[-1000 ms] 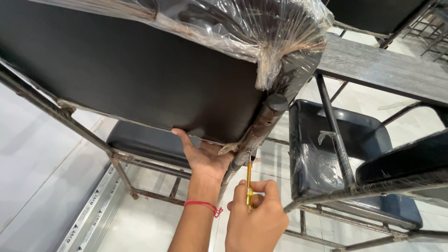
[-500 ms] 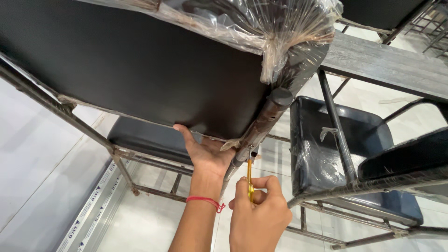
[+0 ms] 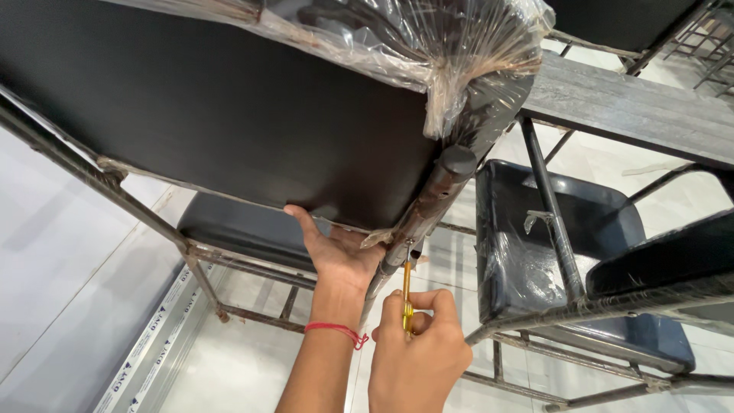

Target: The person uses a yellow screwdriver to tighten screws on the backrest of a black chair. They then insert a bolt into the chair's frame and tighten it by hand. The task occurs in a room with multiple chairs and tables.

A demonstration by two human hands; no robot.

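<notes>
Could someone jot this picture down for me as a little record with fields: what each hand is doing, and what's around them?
Left hand: left hand, red thread on its wrist, palm pressed up against the black flat panel.
Right hand: right hand grips a slim yellow-handled screwdriver, tip pointing up at the rusty metal frame tube.
Wrapping: clear plastic film bunched over the panel's corner.
Nearby: black padded chair seats on metal frames; grey wooden board.

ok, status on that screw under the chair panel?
Done: black panel sits against the metal frame. In hand: left hand braces the panel's edge while right hand drives a yellow screwdriver up into the frame. Left: plastic wrap not yet removed.
</notes>
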